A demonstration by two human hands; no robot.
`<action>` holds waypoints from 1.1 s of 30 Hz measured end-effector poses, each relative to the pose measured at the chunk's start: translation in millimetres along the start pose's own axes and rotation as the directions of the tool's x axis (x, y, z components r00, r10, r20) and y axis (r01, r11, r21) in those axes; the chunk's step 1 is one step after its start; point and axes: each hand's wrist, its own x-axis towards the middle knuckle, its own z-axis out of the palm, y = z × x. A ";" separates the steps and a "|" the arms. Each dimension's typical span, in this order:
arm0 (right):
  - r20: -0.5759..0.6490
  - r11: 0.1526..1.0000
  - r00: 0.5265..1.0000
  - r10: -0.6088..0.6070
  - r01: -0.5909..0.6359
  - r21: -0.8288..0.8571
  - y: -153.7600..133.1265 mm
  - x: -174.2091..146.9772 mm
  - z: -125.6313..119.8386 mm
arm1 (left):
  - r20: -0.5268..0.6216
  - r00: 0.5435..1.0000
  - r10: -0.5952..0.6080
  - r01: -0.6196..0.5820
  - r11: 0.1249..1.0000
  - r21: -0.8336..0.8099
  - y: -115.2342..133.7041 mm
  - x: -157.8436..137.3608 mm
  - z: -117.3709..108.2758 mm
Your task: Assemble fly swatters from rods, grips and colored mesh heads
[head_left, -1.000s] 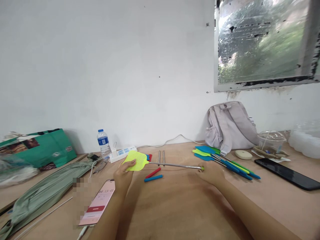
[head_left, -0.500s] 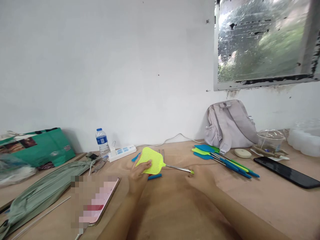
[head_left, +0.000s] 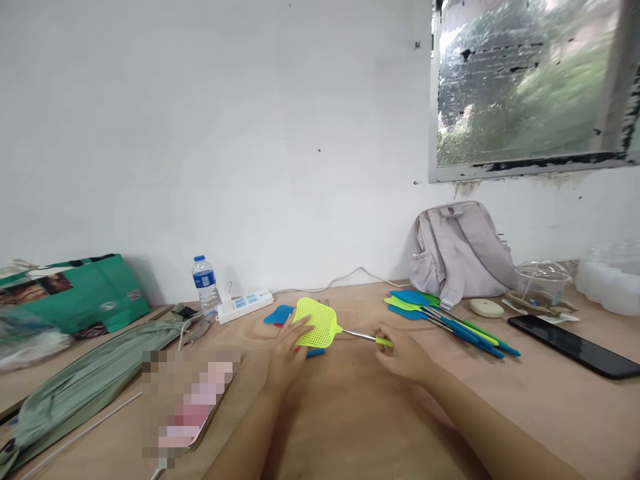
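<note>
A yellow-green fly swatter with a metal shaft is held level above the table between both hands. My left hand grips the left edge of its mesh head, thumb underneath or hidden. Around the handle end on the right, my right hand is closed, with a bit of the yellow handle showing at its fingers. Behind and under the held swatter lies a blue swatter head, with some red beside it. A short blue handle pokes out below the mesh; the rest of those pieces is covered.
To the right lies a pile of blue, yellow and green swatters. Beyond are a grey backpack, a white round case and a black phone. A power strip, water bottle and pink-screened phone are leftward.
The yellow-green swatter and my left hand have shifted slightly right, uncovering more of the blue swatter head behind. My right hand now shows its fingers around the handle end.
</note>
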 end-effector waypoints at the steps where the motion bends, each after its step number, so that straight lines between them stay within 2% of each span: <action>1: 0.010 0.998 0.998 -0.060 0.060 0.030 7.8 0.8 -2.8 | 0.006 1.000 -0.030 0.030 1.000 -0.001 -3.6 -0.3 0.4; 3: 0.021 0.990 0.990 -0.136 0.136 0.034 25.0 2.5 -9.9 | -0.022 0.996 -0.091 0.092 0.996 0.009 -10.4 -0.5 1.0; 5: 0.012 0.992 0.992 -0.128 0.128 -0.009 43.4 4.2 -19.0 | -0.057 0.987 -0.150 0.152 0.988 0.020 -16.9 -0.8 2.0; 7: -0.048 0.997 0.998 -0.043 0.039 -0.072 61.6 4.9 -29.4 | -0.064 0.975 -0.212 0.214 0.976 0.026 -23.4 -2.1 3.5; 9: -0.183 0.979 0.981 0.068 -0.101 -0.176 78.6 3.4 -40.3 | -0.037 0.961 -0.273 0.274 0.961 0.026 -28.8 -4.2 5.3; 12: -0.379 0.858 0.891 0.251 -0.386 -0.339 100.0 -3.9 -55.3 | 0.014 0.941 -0.338 0.338 0.941 0.031 -32.9 -7.6 7.7; 14: -0.448 0.750 0.823 0.348 -0.532 -0.394 110.8 -11.1 -62.8 | 0.048 0.936 -0.349 0.348 0.937 0.032 -32.6 -8.9 8.6; 17: -0.492 0.622 0.760 0.424 -0.640 -0.452 121.2 -20.5 -69.3 | 0.081 0.944 -0.319 0.317 0.948 0.044 -30.3 -9.2 8.9; 19: -0.530 0.579 0.741 0.413 -0.663 -0.474 123.4 -22.7 -70.2 | 0.092 0.949 -0.301 0.297 0.953 0.057 -29.4 -8.9 8.6; 21: -0.553 0.600 0.754 0.354 -0.637 -0.485 120.6 -20.0 -68.1 | 0.104 0.949 -0.298 0.292 0.954 0.062 -30.1 -8.7 8.6; 25: -0.461 0.769 0.870 0.172 -0.411 -0.490 97.0 -4.5 -52.0 | 0.138 0.937 -0.321 0.316 0.947 0.057 -34.5 -10.1 10.2; 29: -0.218 0.906 0.976 -0.012 -0.082 -0.416 52.8 6.2 -16.3 | 0.189 0.900 -0.394 0.391 0.919 0.054 -37.6 -12.1 12.6; 31: -0.075 0.928 0.992 -0.099 0.065 -0.368 29.9 6.8 5.5 | 0.206 0.869 -0.451 0.445 0.892 0.076 -37.7 -12.5 13.5; 33: 0.043 0.932 0.985 -0.169 0.174 -0.319 11.1 7.5 26.0 | 0.216 0.851 -0.479 0.471 0.877 0.094 -37.2 -12.7 14.5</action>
